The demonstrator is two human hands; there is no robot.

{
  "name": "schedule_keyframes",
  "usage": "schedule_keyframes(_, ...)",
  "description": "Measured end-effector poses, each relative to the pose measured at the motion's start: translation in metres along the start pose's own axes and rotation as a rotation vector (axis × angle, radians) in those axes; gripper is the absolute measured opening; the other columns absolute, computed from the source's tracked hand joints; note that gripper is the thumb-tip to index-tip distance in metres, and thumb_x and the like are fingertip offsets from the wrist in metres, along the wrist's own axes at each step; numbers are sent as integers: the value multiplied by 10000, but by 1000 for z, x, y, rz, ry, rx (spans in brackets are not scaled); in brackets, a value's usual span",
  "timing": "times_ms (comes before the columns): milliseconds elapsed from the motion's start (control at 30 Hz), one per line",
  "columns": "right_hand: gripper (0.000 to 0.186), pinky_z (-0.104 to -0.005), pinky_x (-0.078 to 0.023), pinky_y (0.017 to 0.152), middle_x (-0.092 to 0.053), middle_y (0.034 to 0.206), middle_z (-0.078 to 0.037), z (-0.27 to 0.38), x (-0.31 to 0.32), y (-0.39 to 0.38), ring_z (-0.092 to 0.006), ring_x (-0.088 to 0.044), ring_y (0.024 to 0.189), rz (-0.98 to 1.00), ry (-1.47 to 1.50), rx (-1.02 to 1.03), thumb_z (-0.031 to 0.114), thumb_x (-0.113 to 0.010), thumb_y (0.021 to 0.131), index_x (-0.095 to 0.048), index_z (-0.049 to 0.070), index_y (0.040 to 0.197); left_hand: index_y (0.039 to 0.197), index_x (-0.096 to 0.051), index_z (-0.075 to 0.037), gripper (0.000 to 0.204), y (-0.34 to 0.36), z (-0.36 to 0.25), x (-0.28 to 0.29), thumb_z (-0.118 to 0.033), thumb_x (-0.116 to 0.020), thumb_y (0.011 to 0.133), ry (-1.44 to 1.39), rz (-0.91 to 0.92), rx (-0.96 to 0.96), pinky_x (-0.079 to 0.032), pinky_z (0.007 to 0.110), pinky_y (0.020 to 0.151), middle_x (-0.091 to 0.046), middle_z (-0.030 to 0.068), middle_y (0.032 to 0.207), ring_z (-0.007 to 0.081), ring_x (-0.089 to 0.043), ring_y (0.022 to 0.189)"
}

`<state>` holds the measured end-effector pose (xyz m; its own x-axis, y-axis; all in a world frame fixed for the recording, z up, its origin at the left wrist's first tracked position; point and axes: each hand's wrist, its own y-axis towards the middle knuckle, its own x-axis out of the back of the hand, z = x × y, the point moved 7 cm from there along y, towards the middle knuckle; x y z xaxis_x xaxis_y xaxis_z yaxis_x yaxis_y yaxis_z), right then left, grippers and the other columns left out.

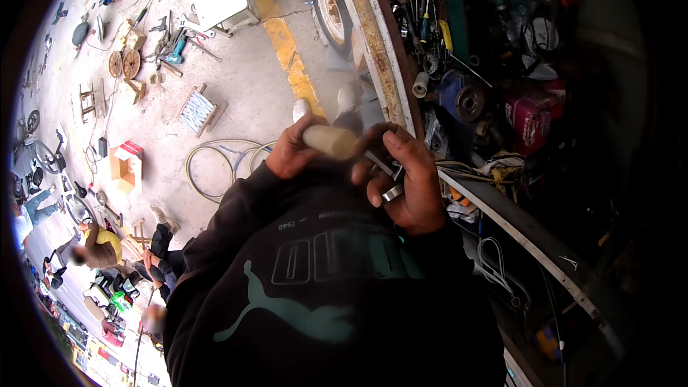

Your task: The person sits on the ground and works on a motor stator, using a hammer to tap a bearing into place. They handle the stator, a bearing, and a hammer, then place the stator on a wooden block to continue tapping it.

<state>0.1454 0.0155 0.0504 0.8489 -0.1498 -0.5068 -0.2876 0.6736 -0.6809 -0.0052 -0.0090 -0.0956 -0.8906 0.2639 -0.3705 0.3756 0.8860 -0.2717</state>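
Note:
My left hand (289, 152) is closed around a cream-coloured cylinder (331, 142) in front of my chest; its end points toward my right hand. To its right my right hand (414, 190) has its fingers curled, with a small shiny metal piece (392, 193) between them. The piece has a curved, ring-like part near the lower fingers, and its exact kind does not show. My right fingertips are dark and partly in shadow. The cylinder and the metal piece are apart.
A workbench edge (387, 50) runs along my right, crowded with tools and a red container (529, 118). On the floor to the left lie a hose coil (215, 172), a cardboard box (127, 167), a woven stool (197, 111) and a drill (175, 50). Other people sit at lower left.

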Motion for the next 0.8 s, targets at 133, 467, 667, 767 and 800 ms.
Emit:
schedule_keyframes(133,422,-275,-480,529,-648,1032,-106,-4,7,5,-197,-627,889,10,290,12,442,-466,1031,-594,50,1122,1173,-566,-47,390,2,-4,1,119,-645,829,27,-25,-21,-476,272,897,-621,14,1053,100,-578,1011)
schedule_keyframes(467,363,-232,-467,569,-628,953,-75,21,-5,15,-117,-568,646,-115,78,418,378,-500,1046,-589,27,1081,1186,-552,-55,430,1,-11,-9,75,-722,813,58,32,-17,-461,262,930,-599,-4,1085,93,-552,1032)
schedule_keyframes(667,197,-246,-489,664,-627,986,-64,25,-13,12,-88,-575,729,-142,-189,684,140,-555,1026,-559,-1,1163,1232,-549,-38,428,3,-24,-20,32,-711,841,70,63,-32,-492,303,918,-658,58,1096,142,-615,1044)
schedule_keyframes(767,200,-251,-480,739,-631,1000,-69,26,-19,6,-88,-575,769,-169,-321,768,86,-549,1015,-553,-11,1190,1260,-548,-30,426,5,-28,-26,7,-700,864,77,75,-52,-505,319,921,-687,87,1103,165,-647,1054)
schedule_keyframes(800,203,-253,-481,744,-631,997,-71,25,-19,6,-91,-576,769,-155,-306,757,88,-550,1014,-552,-10,1192,1265,-549,-30,428,5,-28,-28,6,-698,866,80,79,-47,-505,319,924,-687,86,1101,166,-647,1055)
